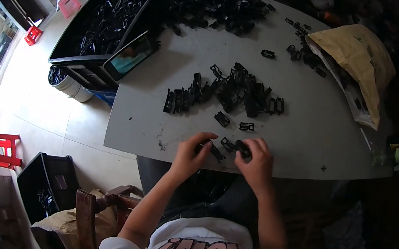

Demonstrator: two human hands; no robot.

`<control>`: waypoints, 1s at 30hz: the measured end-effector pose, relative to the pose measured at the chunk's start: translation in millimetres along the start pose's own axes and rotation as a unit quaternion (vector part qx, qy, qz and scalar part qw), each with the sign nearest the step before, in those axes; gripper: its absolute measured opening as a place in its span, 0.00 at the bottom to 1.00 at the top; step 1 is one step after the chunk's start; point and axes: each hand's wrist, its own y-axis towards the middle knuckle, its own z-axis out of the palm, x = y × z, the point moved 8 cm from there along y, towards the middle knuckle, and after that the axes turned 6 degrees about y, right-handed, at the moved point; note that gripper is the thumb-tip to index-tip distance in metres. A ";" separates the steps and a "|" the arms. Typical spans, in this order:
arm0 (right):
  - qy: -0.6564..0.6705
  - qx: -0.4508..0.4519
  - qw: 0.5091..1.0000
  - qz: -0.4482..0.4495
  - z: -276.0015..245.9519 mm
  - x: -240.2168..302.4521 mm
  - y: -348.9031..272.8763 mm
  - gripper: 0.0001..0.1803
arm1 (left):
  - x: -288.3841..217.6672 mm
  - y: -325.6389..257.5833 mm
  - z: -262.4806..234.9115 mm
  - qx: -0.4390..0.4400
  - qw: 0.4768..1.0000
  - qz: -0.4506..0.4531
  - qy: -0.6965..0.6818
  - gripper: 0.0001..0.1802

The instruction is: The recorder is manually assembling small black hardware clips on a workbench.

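At the near edge of the table, my left hand point(189, 155) is closed around a small black plastic part point(217, 153), whose end sticks out past the fingers. To its right, my right hand point(258, 165) pinches another black plastic part point(243, 149). Between the hands is an open-framed black piece point(228, 144); I cannot tell whether the right fingers touch it. Just beyond lie two loose black parts, one at the left point(222, 119) and one at the right point(246, 126). Farther back is a heap of similar parts point(239, 89), with a row of them point(182, 99) at its left.
A large black bin point(77, 66) full of black parts stands at the table's left, with a phone point(129, 57) propped against it. A bigger pile point(213, 8) covers the far edge. At the right lies an open brown paper sack point(357, 50). A wooden chair point(89, 217) is at lower left.
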 end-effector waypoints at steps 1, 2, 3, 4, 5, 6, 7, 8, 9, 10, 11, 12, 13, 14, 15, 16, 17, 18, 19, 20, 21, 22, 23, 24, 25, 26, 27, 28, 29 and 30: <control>0.006 0.019 0.999 -0.025 2.2 17.1 0.6 0.15 | -4.9 -1.4 -1.7 -0.024 1.000 0.015 -0.006 0.13; 0.010 0.019 0.999 -0.026 4.1 23.5 0.8 0.15 | -10.2 -0.8 -4.5 -0.048 0.998 0.033 -0.009 0.12; 0.018 0.036 0.998 -0.038 9.3 30.6 -0.9 0.16 | -12.4 -1.4 -3.0 -0.051 0.998 0.033 -0.005 0.12; 0.027 0.053 0.997 -0.050 14.7 36.5 -3.1 0.16 | -13.6 -2.9 -0.3 -0.049 0.998 0.026 -0.006 0.11; 0.017 0.056 0.997 -0.046 17.1 37.1 -3.8 0.17 | -14.5 -4.0 0.1 -0.052 0.998 0.018 -0.004 0.11; 0.024 0.058 0.997 -0.053 18.0 38.7 -4.3 0.17 | -16.1 -4.5 -0.4 -0.059 0.998 0.018 0.002 0.11; 0.007 0.059 0.997 -0.052 18.3 38.2 -4.4 0.18 | -16.2 -4.6 0.5 -0.060 0.998 0.010 0.016 0.11; -0.011 0.061 0.997 -0.049 19.0 36.3 -5.4 0.18 | -14.5 -5.3 3.4 -0.060 0.998 0.000 0.028 0.10; -0.031 0.063 0.995 -0.064 17.9 40.7 -6.3 0.19 | -13.4 -6.4 4.6 -0.067 0.997 -0.006 0.036 0.10; -0.027 0.066 0.995 -0.069 18.1 43.1 -6.2 0.19 | -12.1 -6.9 2.8 -0.073 0.996 -0.007 0.040 0.10; -0.031 0.060 0.995 -0.074 14.9 45.2 -6.7 0.19 | -12.3 -7.2 3.5 -0.072 0.997 -0.006 0.018 0.10; -0.035 0.054 0.995 -0.079 12.5 46.7 -6.7 0.19 | -12.6 -7.4 4.2 -0.070 0.998 -0.004 -0.004 0.10; -0.034 0.055 0.995 -0.081 11.9 47.4 -6.7 0.19 | -15.0 -7.7 1.8 -0.085 0.996 0.008 -0.021 0.10; -0.043 0.059 0.994 -0.082 11.6 48.1 -6.7 0.19 | -16.3 -7.8 0.9 -0.086 0.996 0.009 -0.021 0.10; -0.051 0.064 0.993 -0.083 11.5 48.5 -7.1 0.20 | -17.2 -7.7 3.1 -0.070 0.998 0.002 0.004 0.10; -0.052 0.064 0.993 -0.083 10.8 48.8 -8.2 0.20 | -18.1 -8.0 5.9 -0.054 0.998 -0.004 0.027 0.11; -0.051 0.066 0.993 -0.078 11.2 48.6 -8.8 0.20 | -20.7 -8.8 6.9 -0.054 0.998 -0.003 0.027 0.11; -0.050 0.068 0.994 -0.072 11.5 47.9 -9.3 0.21 | -27.8 -10.2 11.5 -0.044 0.998 0.023 0.045 0.12; -0.052 0.067 0.994 -0.071 12.0 47.4 -9.9 0.21 | -33.2 -10.9 15.9 -0.033 0.996 0.049 0.063 0.13; -0.064 0.059 0.992 -0.087 10.4 49.4 -11.4 0.21 | -34.1 -10.5 16.9 -0.029 0.996 0.051 0.060 0.13; -0.077 0.050 0.990 -0.103 8.5 51.9 -13.0 0.22 | -28.7 -9.9 16.6 -0.015 0.999 0.021 0.027 0.14; -0.083 0.047 0.991 -0.098 8.7 53.4 -11.8 0.22 | -23.0 -9.9 16.2 0.000 1.000 -0.009 -0.006 0.16; -0.004 0.034 0.997 -0.071 7.1 52.5 -8.5 0.22 | -22.0 -11.6 10.2 -0.020 0.999 0.015 -0.031 0.16; 0.072 0.018 0.996 -0.041 1.0 47.0 -6.1 0.22 | -20.9 -12.0 5.0 -0.036 0.997 0.039 -0.059 0.17; 0.109 0.086 0.989 0.048 4.8 29.8 -7.9 0.18 | -20.2 -12.7 3.9 -0.017 0.996 0.042 -0.081 0.17; 0.104 0.079 0.990 0.052 2.5 18.9 -10.9 0.18 | -23.9 -13.0 2.9 0.002 0.994 0.047 -0.101 0.17; 0.204 0.103 0.971 0.077 13.6 1.6 -16.1 0.16 | -27.6 -14.1 3.4 0.010 0.993 0.050 -0.105 0.17; 0.302 0.124 0.940 0.100 20.8 -9.8 -21.3 0.15 | -26.5 -15.8 8.5 0.039 0.990 0.016 -0.136 0.17; 0.300 0.123 0.941 0.101 19.7 -11.6 -21.3 0.15 | -21.9 -18.1 13.0 0.063 0.984 -0.020 -0.165 0.18; 0.302 0.141 0.939 0.086 21.2 -9.7 -20.8 0.14 | -20.5 -18.9 14.1 0.064 0.984 -0.020 -0.166 0.18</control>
